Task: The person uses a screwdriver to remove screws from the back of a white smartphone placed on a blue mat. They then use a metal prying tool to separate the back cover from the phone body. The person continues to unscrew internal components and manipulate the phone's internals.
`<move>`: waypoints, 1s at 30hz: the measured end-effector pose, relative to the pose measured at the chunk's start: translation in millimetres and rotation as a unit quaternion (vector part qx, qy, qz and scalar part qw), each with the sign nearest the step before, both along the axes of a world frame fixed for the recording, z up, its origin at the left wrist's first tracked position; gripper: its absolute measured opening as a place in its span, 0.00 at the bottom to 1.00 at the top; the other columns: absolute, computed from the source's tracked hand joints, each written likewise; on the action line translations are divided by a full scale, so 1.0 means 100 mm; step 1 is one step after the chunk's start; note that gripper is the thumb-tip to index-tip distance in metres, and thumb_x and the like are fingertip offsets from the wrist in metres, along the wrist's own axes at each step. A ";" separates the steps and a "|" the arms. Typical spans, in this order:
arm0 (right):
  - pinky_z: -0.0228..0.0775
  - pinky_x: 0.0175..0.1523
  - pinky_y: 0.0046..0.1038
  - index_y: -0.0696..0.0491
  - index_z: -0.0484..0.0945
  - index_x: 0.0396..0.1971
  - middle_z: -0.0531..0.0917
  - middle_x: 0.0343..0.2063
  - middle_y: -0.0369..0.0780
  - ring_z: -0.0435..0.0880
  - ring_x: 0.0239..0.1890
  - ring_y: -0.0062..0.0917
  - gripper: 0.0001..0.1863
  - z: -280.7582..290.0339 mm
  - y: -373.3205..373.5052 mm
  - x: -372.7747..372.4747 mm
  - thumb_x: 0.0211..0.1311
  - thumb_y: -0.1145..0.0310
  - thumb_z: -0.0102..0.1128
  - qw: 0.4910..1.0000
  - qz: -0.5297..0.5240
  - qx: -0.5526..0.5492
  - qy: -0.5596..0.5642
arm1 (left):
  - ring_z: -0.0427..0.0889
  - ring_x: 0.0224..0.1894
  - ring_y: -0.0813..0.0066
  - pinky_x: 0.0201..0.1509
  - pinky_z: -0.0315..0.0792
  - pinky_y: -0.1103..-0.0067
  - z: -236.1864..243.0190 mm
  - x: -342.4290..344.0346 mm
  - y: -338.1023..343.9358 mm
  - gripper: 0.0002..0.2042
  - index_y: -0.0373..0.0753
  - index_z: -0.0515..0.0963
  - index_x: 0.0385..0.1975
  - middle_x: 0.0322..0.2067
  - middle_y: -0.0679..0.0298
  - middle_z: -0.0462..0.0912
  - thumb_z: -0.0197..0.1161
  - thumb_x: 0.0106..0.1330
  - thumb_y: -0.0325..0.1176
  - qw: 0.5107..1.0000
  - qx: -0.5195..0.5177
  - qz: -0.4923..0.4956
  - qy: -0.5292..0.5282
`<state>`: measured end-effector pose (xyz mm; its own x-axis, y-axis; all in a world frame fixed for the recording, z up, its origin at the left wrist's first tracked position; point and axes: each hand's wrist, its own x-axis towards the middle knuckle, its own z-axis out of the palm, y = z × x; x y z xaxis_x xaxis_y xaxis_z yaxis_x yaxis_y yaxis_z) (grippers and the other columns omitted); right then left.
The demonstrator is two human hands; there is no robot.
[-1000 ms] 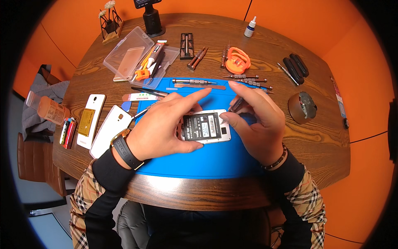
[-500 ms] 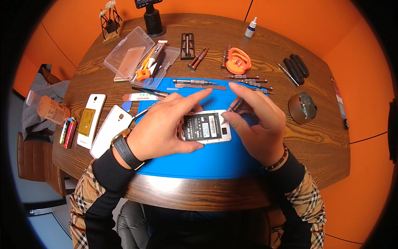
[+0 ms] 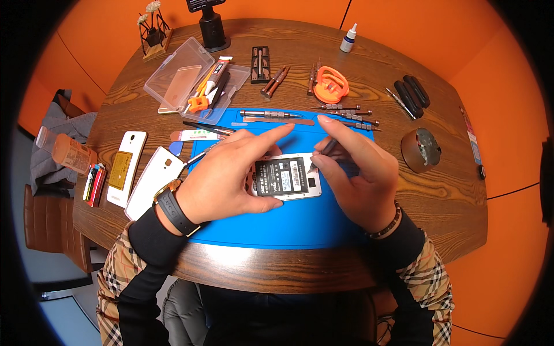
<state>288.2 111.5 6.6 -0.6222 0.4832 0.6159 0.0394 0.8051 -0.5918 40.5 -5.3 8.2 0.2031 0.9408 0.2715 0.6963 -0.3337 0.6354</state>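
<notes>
An opened smartphone [image 3: 312, 161] with its black battery [image 3: 274, 177] exposed lies on a blue mat [image 3: 277, 228]. My left hand [image 3: 231, 173] is closed around the phone's left end, thumb along the near edge and fingers at the far edge. Between thumb and fingers, my right hand [image 3: 363, 176] pinches a small dark screwdriver [image 3: 329, 146] over the phone's right end. The thumb hides most of the screwdriver's tip, so I cannot tell whether it touches a screw. A silver screwdriver [image 3: 268, 113] and a flat metal pry strip [image 3: 288, 121] rest beyond the phone.
White back cover [image 3: 153, 181], another white phone [image 3: 134, 147] and blue pick [image 3: 175, 149] are at left. Farther back stand an open clear case [image 3: 184, 66], an orange suction cup [image 3: 330, 86] and a small bottle [image 3: 348, 39]. Several screwdrivers [image 3: 346, 115] and a round tin [image 3: 420, 150] sit right.
The screwdriver in my right hand has tilted and turned slightly, and the right thumb has shifted a little. My left hand and the phone have stayed in place.
</notes>
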 end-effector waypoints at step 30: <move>0.87 0.50 0.26 0.57 0.84 0.68 0.92 0.41 0.44 0.94 0.43 0.27 0.30 0.00 0.00 0.01 0.65 0.87 0.75 0.998 0.050 -0.047 0.013 | 0.83 0.55 0.58 0.66 0.77 0.66 -0.02 0.00 0.01 0.56 0.42 0.68 0.83 0.53 0.58 0.90 0.91 0.49 0.33 1.000 -0.009 0.002 -0.023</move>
